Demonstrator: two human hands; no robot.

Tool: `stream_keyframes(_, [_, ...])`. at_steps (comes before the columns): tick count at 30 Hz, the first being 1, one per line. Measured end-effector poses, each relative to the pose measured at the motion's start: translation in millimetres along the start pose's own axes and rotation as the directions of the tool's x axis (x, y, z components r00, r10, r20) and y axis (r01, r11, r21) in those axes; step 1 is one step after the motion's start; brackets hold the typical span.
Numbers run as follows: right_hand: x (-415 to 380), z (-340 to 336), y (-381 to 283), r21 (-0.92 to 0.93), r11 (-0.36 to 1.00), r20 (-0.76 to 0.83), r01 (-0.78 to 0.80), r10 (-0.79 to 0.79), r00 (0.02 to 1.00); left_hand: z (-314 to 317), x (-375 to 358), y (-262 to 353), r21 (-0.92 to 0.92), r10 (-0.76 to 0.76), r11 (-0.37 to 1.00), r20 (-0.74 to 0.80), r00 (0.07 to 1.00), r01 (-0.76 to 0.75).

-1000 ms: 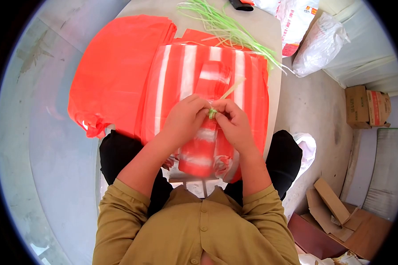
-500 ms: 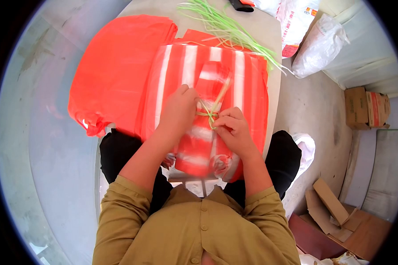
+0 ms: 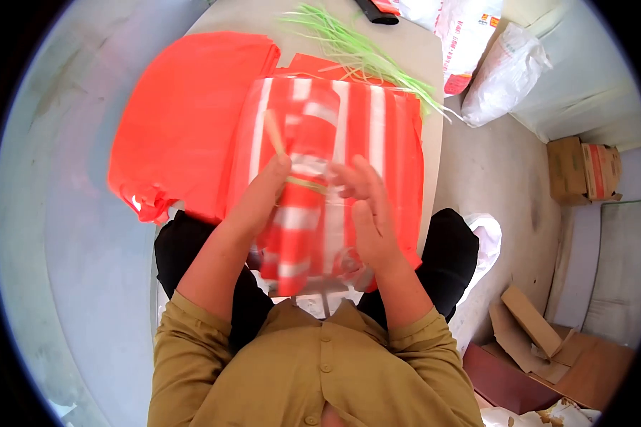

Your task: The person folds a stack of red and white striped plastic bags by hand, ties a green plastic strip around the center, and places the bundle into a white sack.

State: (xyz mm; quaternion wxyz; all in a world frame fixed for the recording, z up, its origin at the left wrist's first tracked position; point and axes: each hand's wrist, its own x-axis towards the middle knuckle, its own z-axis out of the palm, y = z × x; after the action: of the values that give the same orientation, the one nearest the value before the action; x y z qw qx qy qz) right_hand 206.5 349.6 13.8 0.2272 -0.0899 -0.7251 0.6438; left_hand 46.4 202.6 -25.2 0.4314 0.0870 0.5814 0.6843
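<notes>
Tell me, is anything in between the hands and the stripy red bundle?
Nothing visible is. The left hand grips the rolled bundle right at its green tie. The right hand is open against the bundle's other side, though it is blurred, so touching is uncertain.

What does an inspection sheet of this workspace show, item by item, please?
Surface: grey table, mostly covered by bags.
Job's things: rolled red-and-white bundle, green strip tied around it; striped bag stack underneath.
Clutter: plain red bags; loose green strips; a dark object at the table's far edge.
Grippers: left hand grips the bundle; right hand open beside it.
Cables: nothing seen.
Surroundings: white sacks, cardboard boxes, cardboard scraps on the concrete floor.
</notes>
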Motion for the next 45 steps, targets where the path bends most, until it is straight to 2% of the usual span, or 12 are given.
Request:
stream_keyframes(2, [3.6, -5.0, 5.7, -0.133, 0.991, -0.075, -0.016, 0.006, 0.997, 13.9, -18.3, 27.8, -0.463, -0.231, 0.851, 0.094, 0.968, 0.248])
stream_keyframes(3, [6.5, -4.6, 5.1, -0.15, 0.988, -0.1, -0.045, 0.03, 0.995, 13.6, -19.1, 23.9, -0.431, -0.032, 0.894, 0.204, 0.978, 0.119])
stream_keyframes(9, [-3.0, 22.6, 11.8, 0.402, 0.848, 0.031, -0.344, 0.364, 0.931, 22.2, -16.9, 5.2, -0.438, 0.055, 0.897, 0.245, 0.968, 0.06])
stream_keyframes(13, [-4.4, 20.7, -3.8, 0.251, 0.873, 0.01, -0.417, 0.429, 0.903, 35.4, -24.0, 4.9, -0.051, 0.131, 0.991, 0.209, 0.969, -0.123])
stream_keyframes(19, [-16.4, -19.6, -5.6, 0.22, 0.893, 0.043, -0.392, 0.392, 0.919, 63.1, -32.0, -2.3, -0.192, -0.024, 0.981, 0.063, 0.998, 0.035])
stream_keyframes(24, [-34.7, -41.4, -25.9, 0.264, 0.906, 0.053, -0.332, 0.33, 0.943, 96.5, -48.9, 24.4, -0.432, -0.003, 0.898, 0.176, 0.984, 0.08])
stream_keyframes(25, [-38.5, -44.9, -28.8, 0.277, 0.907, 0.028, -0.317, 0.322, 0.946, 103.0, -51.5, 28.4, -0.421, -0.04, 0.898, 0.202, 0.979, 0.124])
stream_keyframes(30, [-51.9, -67.4, -39.1, 0.286, 0.943, -0.127, -0.171, 0.214, 0.968, 134.7, -72.1, 13.9, 0.284, 0.078, 0.953, 0.1, 0.992, -0.103])
stream_keyframes(33, [-59.1, -83.6, -36.1, -0.042, 0.999, -0.235, 0.026, -0.035, 0.971, 147.4, -85.8, 19.4, 0.293, 0.068, 0.95, 0.154, 0.986, -0.112])
stream_keyframes(36, [-62.2, -100.2, -51.8, 0.575, 0.818, -0.168, 0.002, 0.116, 0.979, 159.1, -91.7, 24.0, 0.396, -0.038, 0.916, 0.248, 0.968, -0.065])
stream_keyframes(39, [-67.7, -118.8, -66.5, 0.719, 0.691, -0.214, -0.081, 0.33, 0.92, 169.9, -93.1, 24.5, 0.541, -0.25, 0.839, 0.303, 0.92, 0.051])
stream_keyframes(45, [-70.5, -130.7, -71.2, 0.745, 0.665, -0.329, -0.054, 0.436, 0.837, 191.7, -104.9, -1.3, 0.349, -0.151, 0.937, 0.356, 0.922, 0.019])
